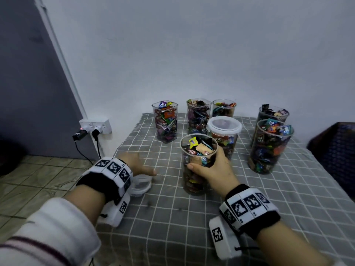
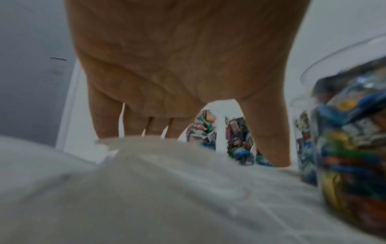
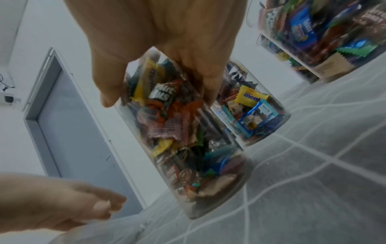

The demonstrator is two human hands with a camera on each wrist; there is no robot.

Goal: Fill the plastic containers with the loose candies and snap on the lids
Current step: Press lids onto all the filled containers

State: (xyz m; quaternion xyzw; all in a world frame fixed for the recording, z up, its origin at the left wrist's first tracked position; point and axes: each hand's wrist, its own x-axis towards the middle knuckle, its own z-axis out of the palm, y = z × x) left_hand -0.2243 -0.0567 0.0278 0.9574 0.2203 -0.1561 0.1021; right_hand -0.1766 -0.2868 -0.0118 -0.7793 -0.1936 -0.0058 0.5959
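A clear round container (image 1: 194,181) packed with wrapped candies stands lidless at the middle of the table. My right hand (image 1: 207,166) grips its upper wall from the right, thumb in front and fingers round the far side. The right wrist view shows the same container (image 3: 188,148) with that hand (image 3: 159,99) round it. A translucent white lid (image 1: 141,187) lies flat near the table's left edge. My left hand (image 1: 142,166) is over it with straight fingers and the thumb out. In the left wrist view the fingers reach down behind the blurred lid (image 2: 167,181).
A lidded round container (image 1: 224,124) stands just behind the held one. Several lidless candy-filled containers line the back (image 1: 166,121) and the right (image 1: 269,148). The grey checked cloth (image 1: 172,217) covers the table. A wall socket with plugs (image 1: 96,127) is at left.
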